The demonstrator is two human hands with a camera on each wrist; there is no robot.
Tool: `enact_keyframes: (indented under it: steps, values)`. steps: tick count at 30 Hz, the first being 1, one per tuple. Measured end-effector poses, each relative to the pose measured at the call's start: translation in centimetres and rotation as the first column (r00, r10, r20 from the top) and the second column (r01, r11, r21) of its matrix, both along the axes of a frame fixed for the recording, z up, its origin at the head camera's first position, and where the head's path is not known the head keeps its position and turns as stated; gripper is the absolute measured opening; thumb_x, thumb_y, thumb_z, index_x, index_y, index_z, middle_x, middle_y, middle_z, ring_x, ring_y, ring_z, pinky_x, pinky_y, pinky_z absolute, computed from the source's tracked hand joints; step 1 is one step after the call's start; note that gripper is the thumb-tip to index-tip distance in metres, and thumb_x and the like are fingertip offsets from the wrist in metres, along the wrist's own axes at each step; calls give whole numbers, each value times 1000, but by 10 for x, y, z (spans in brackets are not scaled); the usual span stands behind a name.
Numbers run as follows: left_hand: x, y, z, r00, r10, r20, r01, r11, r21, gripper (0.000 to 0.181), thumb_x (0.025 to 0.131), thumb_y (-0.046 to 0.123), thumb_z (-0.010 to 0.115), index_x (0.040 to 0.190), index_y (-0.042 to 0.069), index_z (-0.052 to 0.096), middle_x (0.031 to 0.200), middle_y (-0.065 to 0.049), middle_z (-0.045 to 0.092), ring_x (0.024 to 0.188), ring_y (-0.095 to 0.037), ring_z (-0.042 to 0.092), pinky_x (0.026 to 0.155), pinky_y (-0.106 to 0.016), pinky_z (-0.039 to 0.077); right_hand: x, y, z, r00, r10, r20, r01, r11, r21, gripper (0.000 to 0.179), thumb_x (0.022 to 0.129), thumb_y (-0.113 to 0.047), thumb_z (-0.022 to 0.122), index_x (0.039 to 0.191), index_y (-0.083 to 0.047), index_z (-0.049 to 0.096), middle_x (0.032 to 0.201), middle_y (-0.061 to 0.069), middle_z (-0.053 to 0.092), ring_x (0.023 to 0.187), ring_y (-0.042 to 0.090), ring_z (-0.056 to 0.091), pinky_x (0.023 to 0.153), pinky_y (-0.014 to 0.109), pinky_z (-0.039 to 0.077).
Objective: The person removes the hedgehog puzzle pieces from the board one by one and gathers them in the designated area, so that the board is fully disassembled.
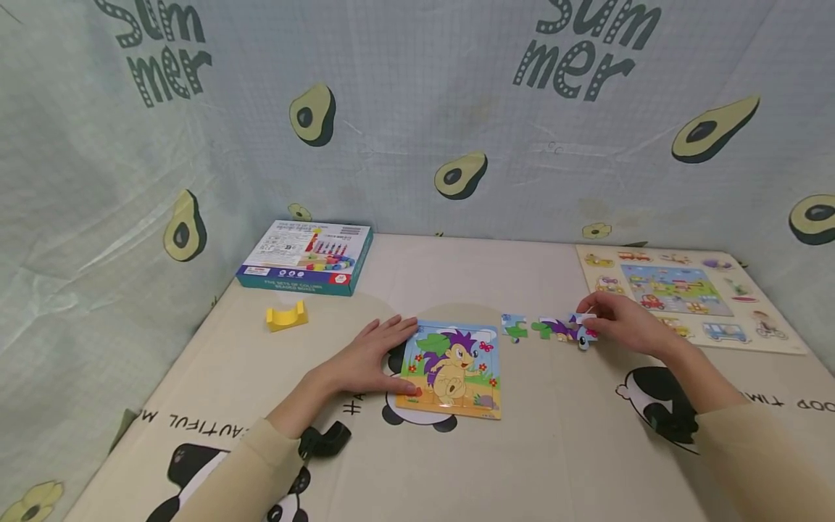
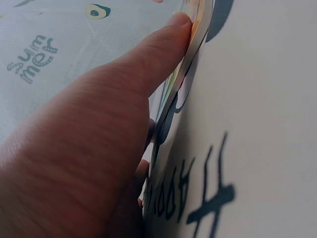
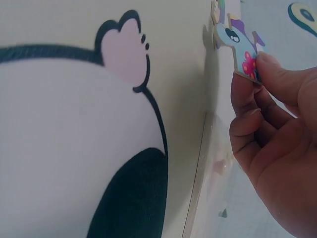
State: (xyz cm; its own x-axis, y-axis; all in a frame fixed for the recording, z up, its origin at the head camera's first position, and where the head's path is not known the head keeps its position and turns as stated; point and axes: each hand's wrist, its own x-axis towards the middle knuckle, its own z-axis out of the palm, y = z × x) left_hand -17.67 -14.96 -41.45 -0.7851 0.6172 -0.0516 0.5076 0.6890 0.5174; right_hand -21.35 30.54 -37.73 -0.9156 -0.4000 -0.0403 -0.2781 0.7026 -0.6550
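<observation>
While the left hand [image 1: 367,359], spread and gripping nothing, is rested on the left edge of the hedgehog puzzle [image 1: 453,373], a green-and-blue piece [image 1: 515,330] is seen just right of the puzzle; farther right, a flowered piece [image 3: 246,55] is pinched by the right hand [image 1: 620,324].

A square hedgehog puzzle [image 1: 454,371] lies flat, picture up, with a row of jigsaw pieces [image 1: 554,328] off its right edge, from a blue-and-green piece [image 1: 514,325] just beside it to a light blue piece [image 3: 246,55] with a pink flower, pinched at one end.
</observation>
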Motion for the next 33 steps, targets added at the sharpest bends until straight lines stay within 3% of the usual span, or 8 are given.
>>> enact_keyframes:
  steps: [15,20,33]
  values:
    - [2,-2,2,1000,14,-5,-14,1000,-10,101,80,59,76,159,14,33,165,-1,26,154,-25,10,122,-51,0,1,1,-3,999,-7,-42,10,997,75,25,98,-12,68,119,2,64,105,8,64,92,24,54,76,23,50]
    - [3,-3,2,1000,11,-8,-11,1000,-8,101,80,59,76,159,13,33,165,-2,26,154,-26,10,122,-51,1,1,0,-6,999,-20,-47,25,993,114,31,92,-13,75,117,2,65,101,6,63,89,23,52,73,27,48]
    - [2,-1,-1,1000,8,-5,-8,1000,-4,101,80,59,77,159,14,33,165,-1,26,154,-26,10,122,-52,0,-1,-1,-10,997,12,-82,0,988,152,29,90,-10,76,111,8,67,103,15,65,91,29,54,83,49,49]
